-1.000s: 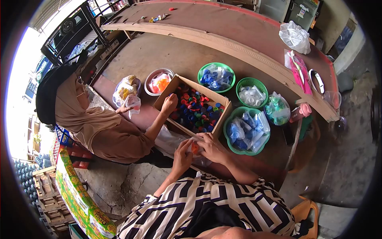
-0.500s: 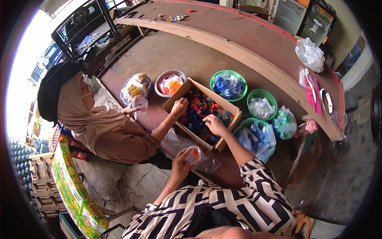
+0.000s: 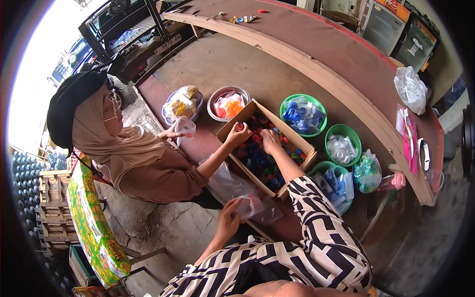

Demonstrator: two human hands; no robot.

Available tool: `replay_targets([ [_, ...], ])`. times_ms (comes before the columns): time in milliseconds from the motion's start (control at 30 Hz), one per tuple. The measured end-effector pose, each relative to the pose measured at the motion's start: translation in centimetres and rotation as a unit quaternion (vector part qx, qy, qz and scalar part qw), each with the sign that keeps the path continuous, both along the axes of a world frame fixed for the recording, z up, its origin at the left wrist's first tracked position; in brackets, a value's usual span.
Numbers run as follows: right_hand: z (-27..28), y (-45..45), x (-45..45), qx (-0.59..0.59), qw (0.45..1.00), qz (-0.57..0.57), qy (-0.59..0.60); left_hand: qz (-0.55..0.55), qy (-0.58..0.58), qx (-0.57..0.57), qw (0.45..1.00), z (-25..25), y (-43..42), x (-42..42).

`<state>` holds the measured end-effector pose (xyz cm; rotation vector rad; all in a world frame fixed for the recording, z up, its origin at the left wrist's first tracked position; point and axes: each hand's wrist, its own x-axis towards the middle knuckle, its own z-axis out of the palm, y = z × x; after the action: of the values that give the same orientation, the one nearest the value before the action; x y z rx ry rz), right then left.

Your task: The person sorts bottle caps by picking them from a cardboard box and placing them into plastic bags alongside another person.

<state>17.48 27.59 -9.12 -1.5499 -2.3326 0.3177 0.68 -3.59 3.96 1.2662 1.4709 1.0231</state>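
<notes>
A cardboard box (image 3: 297, 179) full of bottle caps (image 3: 257, 157), mostly red, blue and green, stands on the table. My right hand (image 3: 270, 142) reaches down into it, fingers bent together among the caps at the far side; whatever they pinch is hidden. Low in front of my body, my left hand (image 3: 228, 218) is closed on a clear plastic bag (image 3: 250, 207), near the table edge. Across the box's left side, a co-worker's hand (image 3: 239, 134) holds a red cap, and that person's other hand (image 3: 170, 132) holds a clear plastic cup (image 3: 185, 127).
Around the box stand a metal bowl (image 3: 246, 93) with orange caps, a pale basin (image 3: 200, 101) with yellow caps, and green baskets (image 3: 324, 106) of bagged blue and clear caps. A bag of green caps (image 3: 367, 172) lies at right. A wooden rail (image 3: 316, 67) crosses the table behind.
My right hand has moved from the box's near right part to deeper in, toward its far side. The co-worker's hand has lifted a red cap. My left hand still holds the bag.
</notes>
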Motion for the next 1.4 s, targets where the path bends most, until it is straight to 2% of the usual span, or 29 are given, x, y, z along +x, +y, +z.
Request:
replay_targets([
  [33,0.1,-0.3,0.3,-0.002,1.0,-0.002,-0.001,0.0,-0.001,-0.002,1.0,-0.1,0.1,0.0],
  [100,-0.1,-0.5,1.7,-0.083,0.996,0.005,-0.022,-0.008,-0.005,-0.001,1.0,-0.1,0.5,0.2],
  [167,-0.9,-1.1,3.0,-0.063,0.996,0.041,-0.045,-0.028,0.02,0.024,0.999,0.1,1.3,0.5],
  [233,-1.1,-2.1,4.3,-0.085,0.995,0.054,-0.008,-0.051,0.045,0.045,0.997,0.3,1.9,0.9],
  [300,-1.7,-2.5,4.8,-0.072,0.996,0.05,-0.01,-0.069,0.072,0.064,0.993,0.6,2.3,1.1],
  [367,-2.7,-2.3,4.9,-0.046,0.998,0.033,-0.008,-0.067,0.027,0.036,0.997,0.9,2.5,1.6],
  [500,0.6,-3.0,3.5,-0.005,0.999,0.008,0.052,-0.068,0.035,0.042,0.996,0.5,2.1,1.8],
  [633,0.7,-3.6,1.7,-0.059,0.997,0.016,-0.042,-0.065,0.031,0.038,0.997,0.6,1.3,1.7],
  [667,0.5,-3.6,1.7,-0.085,0.996,0.011,-0.035,-0.062,0.019,0.032,0.997,0.8,1.1,1.8],
  [767,-0.6,-3.5,2.5,-0.052,0.997,0.029,-0.042,-0.058,0.026,0.038,0.997,0.7,1.0,1.8],
  [867,2.4,-5.3,3.2,-0.047,0.997,0.039,-0.041,-0.07,0.038,0.041,0.996,0.7,1.1,1.8],
  [1000,-0.4,-5.4,3.7,-0.021,0.989,0.11,-0.1,-0.072,0.022,0.041,0.996,1.1,1.3,2.2],
  [1100,0.3,-6.2,3.0,0.011,0.991,0.096,-0.09,-0.08,0.032,0.038,0.996,0.8,1.1,2.3],
  [1267,0.2,-5.9,2.2,-0.004,0.988,0.065,-0.139,-0.081,0.031,0.042,0.995,0.8,0.3,2.2],
  [1400,0.0,-5.8,1.3,0.004,0.997,0.051,-0.062,-0.078,0.04,0.05,0.995,0.2,-0.2,1.7],
])
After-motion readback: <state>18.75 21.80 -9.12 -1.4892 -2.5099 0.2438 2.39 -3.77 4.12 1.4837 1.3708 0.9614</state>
